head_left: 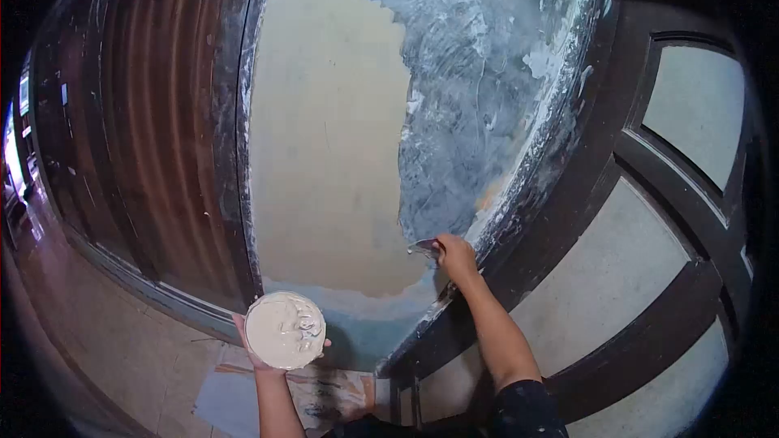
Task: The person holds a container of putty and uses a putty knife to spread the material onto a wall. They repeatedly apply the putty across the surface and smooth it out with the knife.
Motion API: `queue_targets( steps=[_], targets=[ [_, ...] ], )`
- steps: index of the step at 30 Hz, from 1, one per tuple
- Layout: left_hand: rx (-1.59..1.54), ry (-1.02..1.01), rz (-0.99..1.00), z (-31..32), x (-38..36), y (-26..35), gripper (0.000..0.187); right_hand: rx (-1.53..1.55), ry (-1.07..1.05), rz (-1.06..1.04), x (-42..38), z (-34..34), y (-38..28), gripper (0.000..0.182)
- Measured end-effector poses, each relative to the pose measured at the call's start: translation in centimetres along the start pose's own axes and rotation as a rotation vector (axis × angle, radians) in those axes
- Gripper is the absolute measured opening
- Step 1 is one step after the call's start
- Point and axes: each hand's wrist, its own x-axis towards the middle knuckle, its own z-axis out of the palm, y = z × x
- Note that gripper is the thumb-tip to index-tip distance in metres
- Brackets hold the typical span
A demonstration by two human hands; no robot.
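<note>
My left hand [273, 372] is wrapped around a round tub [258, 357] from below, its fingers showing at the sides. Thick cream-coloured filler paste [272, 332] fills the tub, with scooped marks on its right side. In my right hand [457, 258] is a putty knife [422, 246], its blade at the lower part of the wall where the coated and bare areas meet. Smooth cream filler [324, 130] covers the left side of the wall panel. On the right the surface is patchy grey-blue [454, 113] with white smears.
A dark brown wooden panel [162, 113] stands left of the wall. To the right is a dark wooden frame [596, 219] with pale inset panels [608, 259]. Pale sheets [231, 401] and a stained board [349, 389] lie on the tiled floor [146, 349] below.
</note>
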Motion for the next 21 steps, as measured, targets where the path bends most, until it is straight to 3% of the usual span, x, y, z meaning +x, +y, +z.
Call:
queue_targets(
  steps=[2,5,7,9,17,20,21],
  targets=[
    [-0.086,0.082,0.058,-0.2,-0.2,-0.8,0.106,0.034,0.090,-0.017,-0.4,0.1,-0.3,0.005],
    [-0.126,0.146,0.082,0.2,-0.3,-1.3,0.104,-0.022,0.004,0.005,-1.3,1.9,0.6,0.008],
    [-0.149,0.126,0.070,0.5,-0.1,-1.3,0.105,-0.051,-0.059,0.031,-0.8,0.8,-0.1,0.010],
    [-0.167,0.101,0.060,0.8,0.3,-0.9,0.106,0.031,0.150,0.031,0.1,-0.1,-0.6,0.009],
    [-0.187,0.045,-0.048,1.4,1.5,1.8,0.117,0.001,0.053,0.094,-2.2,1.8,-0.3,0.008],
    [-0.110,0.036,-0.043,0.5,1.6,2.8,0.116,0.009,0.172,0.091,-0.7,0.4,0.0,0.011],
    [-0.213,0.165,0.010,1.5,1.7,2.6,0.113,0.017,0.245,0.110,-0.8,-0.1,-0.2,0.011]
  ],
)
